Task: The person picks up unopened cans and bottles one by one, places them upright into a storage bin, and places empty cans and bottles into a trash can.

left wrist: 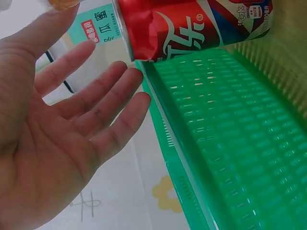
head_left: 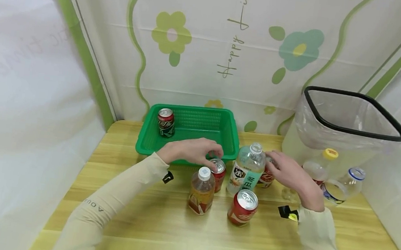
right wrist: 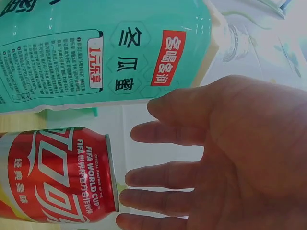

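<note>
At the green basket's (head_left: 190, 120) five o'clock, we see a silver-topped red can (head_left: 218, 182), upright; left hand (head_left: 198, 150) by its top, fingers loose, released. Right hand (head_left: 286, 170), tall bottle's (head_left: 249, 166) three o'clock: fingers extended, released.

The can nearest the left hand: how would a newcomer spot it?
Find the green basket. Near its front right corner, a red can stands behind the white-capped bottle. Among the cans, only it has the left hand by its top.

Red can (head_left: 219, 180), green basket (head_left: 201, 121)
</note>
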{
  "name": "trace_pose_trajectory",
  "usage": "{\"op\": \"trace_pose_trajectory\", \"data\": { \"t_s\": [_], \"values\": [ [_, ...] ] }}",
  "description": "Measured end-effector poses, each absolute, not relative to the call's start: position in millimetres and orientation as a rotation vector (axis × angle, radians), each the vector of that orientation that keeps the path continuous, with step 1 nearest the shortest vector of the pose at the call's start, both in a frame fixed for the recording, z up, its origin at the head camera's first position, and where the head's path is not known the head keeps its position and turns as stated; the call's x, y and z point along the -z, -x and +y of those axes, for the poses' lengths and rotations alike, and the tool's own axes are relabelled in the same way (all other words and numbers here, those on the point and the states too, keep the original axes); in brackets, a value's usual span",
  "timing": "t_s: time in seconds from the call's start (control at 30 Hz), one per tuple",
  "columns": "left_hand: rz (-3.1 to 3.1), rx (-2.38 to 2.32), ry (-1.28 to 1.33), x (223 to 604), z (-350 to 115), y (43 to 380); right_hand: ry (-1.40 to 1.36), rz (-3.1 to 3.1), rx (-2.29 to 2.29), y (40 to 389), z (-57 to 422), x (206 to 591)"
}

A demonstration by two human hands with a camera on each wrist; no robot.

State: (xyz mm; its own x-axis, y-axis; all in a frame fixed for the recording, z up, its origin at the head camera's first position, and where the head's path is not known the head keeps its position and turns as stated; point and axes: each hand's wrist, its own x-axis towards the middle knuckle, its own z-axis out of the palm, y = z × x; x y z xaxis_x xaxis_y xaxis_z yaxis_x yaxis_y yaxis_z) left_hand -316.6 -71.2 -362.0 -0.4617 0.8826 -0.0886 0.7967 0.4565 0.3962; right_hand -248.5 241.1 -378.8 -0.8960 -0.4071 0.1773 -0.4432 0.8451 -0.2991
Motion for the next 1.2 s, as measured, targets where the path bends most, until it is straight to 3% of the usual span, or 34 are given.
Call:
{"op": "trace_pose_trajectory", "data": {
  "t_s": [0.67, 1.2],
  "values": [
    [2.370, -0.092, -1.596, 358, -51, 315, -0.502, -3.067, -0.475, 269, 243, 388],
    [2.395, 0.083, -1.402, 350, -33, 305, -0.456, -3.081, -0.517, 272, 243, 394]
  ]
}}
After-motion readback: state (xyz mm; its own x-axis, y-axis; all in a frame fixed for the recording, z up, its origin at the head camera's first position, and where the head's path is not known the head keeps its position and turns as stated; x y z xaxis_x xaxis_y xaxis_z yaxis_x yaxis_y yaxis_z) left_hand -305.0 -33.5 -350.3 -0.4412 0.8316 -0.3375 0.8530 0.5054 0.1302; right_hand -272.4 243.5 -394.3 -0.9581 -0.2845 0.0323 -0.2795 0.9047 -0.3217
